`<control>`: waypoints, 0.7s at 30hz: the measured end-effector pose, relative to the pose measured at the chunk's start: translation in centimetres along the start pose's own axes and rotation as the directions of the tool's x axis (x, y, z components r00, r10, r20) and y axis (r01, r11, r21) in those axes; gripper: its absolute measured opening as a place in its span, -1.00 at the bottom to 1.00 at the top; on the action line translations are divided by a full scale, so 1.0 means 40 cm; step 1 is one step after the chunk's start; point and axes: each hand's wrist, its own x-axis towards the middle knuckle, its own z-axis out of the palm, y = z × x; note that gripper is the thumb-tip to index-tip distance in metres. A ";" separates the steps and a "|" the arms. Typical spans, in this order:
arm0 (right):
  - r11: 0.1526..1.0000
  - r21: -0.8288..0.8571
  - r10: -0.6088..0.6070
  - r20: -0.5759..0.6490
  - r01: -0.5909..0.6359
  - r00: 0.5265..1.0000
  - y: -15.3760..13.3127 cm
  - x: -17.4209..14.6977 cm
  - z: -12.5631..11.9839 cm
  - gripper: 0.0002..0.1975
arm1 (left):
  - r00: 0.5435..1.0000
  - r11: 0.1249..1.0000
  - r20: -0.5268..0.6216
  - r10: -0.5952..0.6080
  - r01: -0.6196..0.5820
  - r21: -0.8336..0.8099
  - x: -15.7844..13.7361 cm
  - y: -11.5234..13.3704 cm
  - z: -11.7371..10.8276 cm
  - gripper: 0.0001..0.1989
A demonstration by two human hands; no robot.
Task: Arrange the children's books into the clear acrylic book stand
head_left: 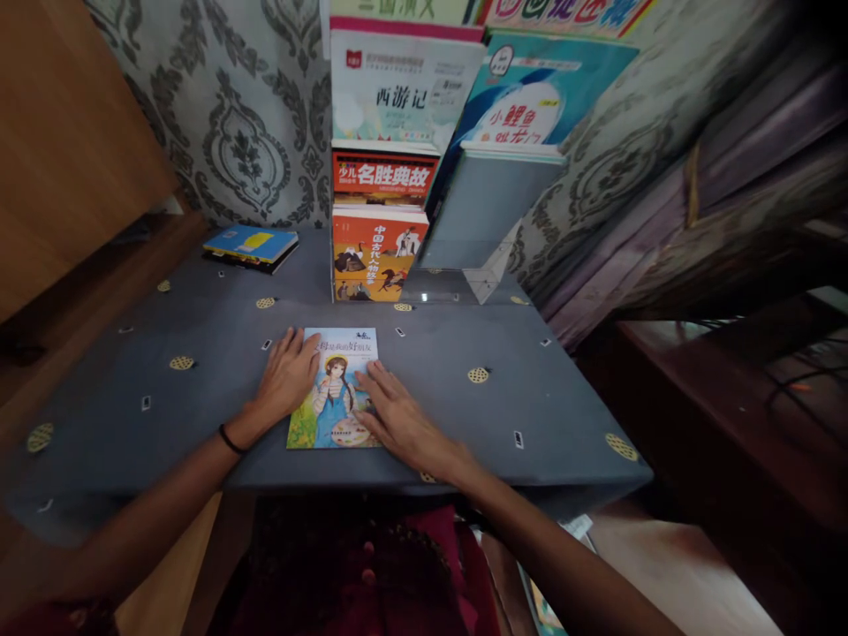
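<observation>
A thin illustrated book (336, 393) lies flat near the front edge of the table, its cover up, showing a drawn girl with a yellow hat and braids. My left hand (289, 375) rests on the book's upper left side, fingers stretched out and covering part of the title. On the right side of the cover lies my right hand (401, 420), its fingers spread over the edge. Neither hand is wrapped round the book. A dark band circles my left wrist.
Behind the book stands a clear rack (487, 281) with several books in tiers, an orange book (379, 254) lowest at left. A blue book (255, 243) lies on another at the back left. The grey cloth (457, 336) has a pineapple pattern. Wooden furniture (72, 150) borders the left.
</observation>
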 end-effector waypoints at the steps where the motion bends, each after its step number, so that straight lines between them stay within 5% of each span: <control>1: 1.000 -0.009 0.018 -0.004 -0.018 1.000 0.004 0.027 0.004 -0.39 | 1.000 1.000 -0.002 -0.004 0.004 0.003 0.000 0.000 0.000 -0.55; 6: 0.990 -0.107 0.093 0.001 -0.093 0.996 -0.012 0.151 0.018 -0.45 | 0.997 0.993 -0.072 0.041 -0.048 -0.109 0.006 -0.016 0.005 -0.56; 11: 0.988 -0.108 0.106 -0.061 -0.112 0.992 -0.016 0.187 0.014 -0.51 | 0.996 0.895 -0.075 -0.043 0.005 -0.445 0.020 -0.038 -0.010 -0.54; 13: 0.990 -0.085 0.106 -0.086 -0.113 0.991 -0.010 0.184 0.014 -0.52 | 0.991 0.770 -0.038 -0.128 0.075 -0.634 0.027 -0.038 -0.017 -0.50; 16: 0.990 -0.043 0.128 -0.120 -0.134 0.985 -0.002 0.177 0.016 -0.52 | 0.954 0.471 0.045 -0.295 0.186 -0.862 0.032 -0.022 -0.021 -0.37; 21: 0.987 0.087 0.150 -0.198 -0.135 0.969 0.010 0.175 0.024 -0.49 | 0.836 -0.004 0.372 -0.403 0.405 -0.914 0.027 0.039 -0.027 -0.28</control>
